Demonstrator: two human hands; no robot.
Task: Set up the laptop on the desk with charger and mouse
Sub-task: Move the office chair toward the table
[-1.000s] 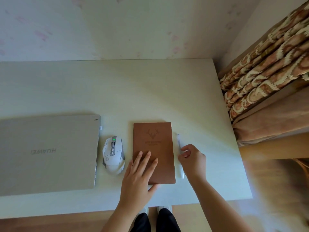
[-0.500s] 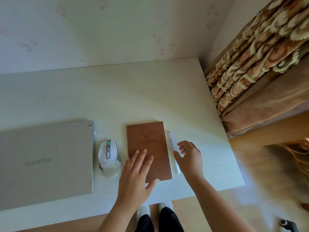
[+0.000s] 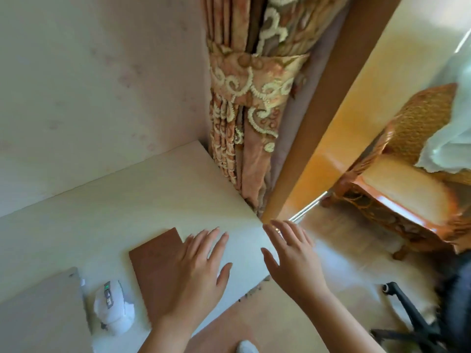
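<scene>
Brown notebook [image 3: 159, 266] lies at six o'clock on my tabletop [image 3: 122, 207]; my left hand [image 3: 193, 273] hovers flat over it, my right hand [image 3: 293, 261] spreads empty past the edge, perhaps seeking the charger. Closed laptop [image 3: 40, 312] and mouse [image 3: 113, 312] wait at seven o'clock.

I see bright daylight from the right, blowing out the sheer curtain [image 3: 448, 138] and floor [image 3: 339, 253]. Motion blur smears the chair [image 3: 418, 324] and hands. Wide-angle bending at edges. Desk [image 3: 122, 205] evenly lit, soft shadows.
</scene>
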